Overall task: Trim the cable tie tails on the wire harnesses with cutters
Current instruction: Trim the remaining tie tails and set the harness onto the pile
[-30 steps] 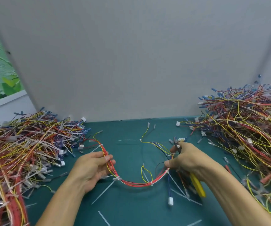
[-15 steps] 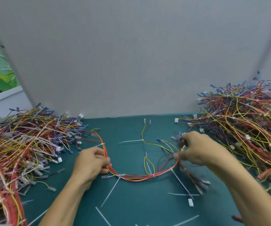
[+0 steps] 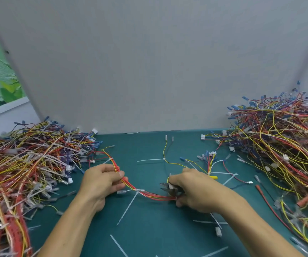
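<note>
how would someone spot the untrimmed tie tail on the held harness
On the green mat between the two wire piles, a red and yellow harness sags from the left hand to the right hand. Beside the left hand a white tie wraps it; its long tail slants down toward the viewer, joined to the bundle, unlike the loose cut tails nearby.

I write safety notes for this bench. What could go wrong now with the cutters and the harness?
The cutters in the right hand have their blades at the harness, so they may nick a wire, not a tie. The left hand grips the same harness nearby; a slip might reach it.
</note>
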`<action>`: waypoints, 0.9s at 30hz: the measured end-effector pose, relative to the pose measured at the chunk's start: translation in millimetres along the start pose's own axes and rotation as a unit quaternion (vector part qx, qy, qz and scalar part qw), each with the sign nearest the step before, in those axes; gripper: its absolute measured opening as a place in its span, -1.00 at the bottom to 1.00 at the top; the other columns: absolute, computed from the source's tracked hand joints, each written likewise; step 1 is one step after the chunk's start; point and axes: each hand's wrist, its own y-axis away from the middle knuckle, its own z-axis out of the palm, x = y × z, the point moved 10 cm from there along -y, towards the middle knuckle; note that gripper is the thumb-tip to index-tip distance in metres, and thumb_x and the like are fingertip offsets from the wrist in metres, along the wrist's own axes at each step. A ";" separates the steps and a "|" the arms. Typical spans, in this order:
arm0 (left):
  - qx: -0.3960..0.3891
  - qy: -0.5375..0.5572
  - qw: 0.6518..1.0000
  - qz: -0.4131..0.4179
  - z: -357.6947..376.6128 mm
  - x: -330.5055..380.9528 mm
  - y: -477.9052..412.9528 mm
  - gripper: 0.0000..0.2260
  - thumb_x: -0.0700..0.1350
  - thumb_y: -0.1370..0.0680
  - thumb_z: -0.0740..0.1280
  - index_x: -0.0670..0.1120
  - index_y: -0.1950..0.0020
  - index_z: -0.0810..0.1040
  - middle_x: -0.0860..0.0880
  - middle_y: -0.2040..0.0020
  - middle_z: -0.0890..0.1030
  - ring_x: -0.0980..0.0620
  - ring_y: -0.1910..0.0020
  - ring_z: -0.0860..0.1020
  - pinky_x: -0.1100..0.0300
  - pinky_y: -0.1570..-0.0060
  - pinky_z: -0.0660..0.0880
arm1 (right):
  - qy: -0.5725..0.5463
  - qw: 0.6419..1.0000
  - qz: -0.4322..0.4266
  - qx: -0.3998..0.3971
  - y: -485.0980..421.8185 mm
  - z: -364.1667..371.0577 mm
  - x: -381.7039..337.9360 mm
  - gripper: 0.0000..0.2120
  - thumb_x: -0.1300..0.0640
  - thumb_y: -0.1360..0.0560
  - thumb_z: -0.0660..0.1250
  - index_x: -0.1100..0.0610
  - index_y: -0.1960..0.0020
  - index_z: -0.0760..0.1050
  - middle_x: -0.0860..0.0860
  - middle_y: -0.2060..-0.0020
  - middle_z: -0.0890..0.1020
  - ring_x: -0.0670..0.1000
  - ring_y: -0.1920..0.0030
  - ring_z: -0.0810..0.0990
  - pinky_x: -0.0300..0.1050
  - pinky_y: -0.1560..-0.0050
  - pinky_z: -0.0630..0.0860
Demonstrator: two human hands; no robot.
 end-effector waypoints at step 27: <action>-0.005 -0.144 0.989 0.028 0.5 -6.1 -6.7 -0.89 -0.43 -0.45 0.38 -0.26 0.12 0.52 -0.23 0.25 0.60 -0.08 0.32 0.65 0.19 0.40 0.57 | -0.009 1.000 0.017 -0.023 2.0 10.1 -9.7 -0.95 0.15 -0.45 0.28 0.08 0.12 0.51 0.04 0.11 0.60 0.14 0.03 0.53 0.07 0.07 0.53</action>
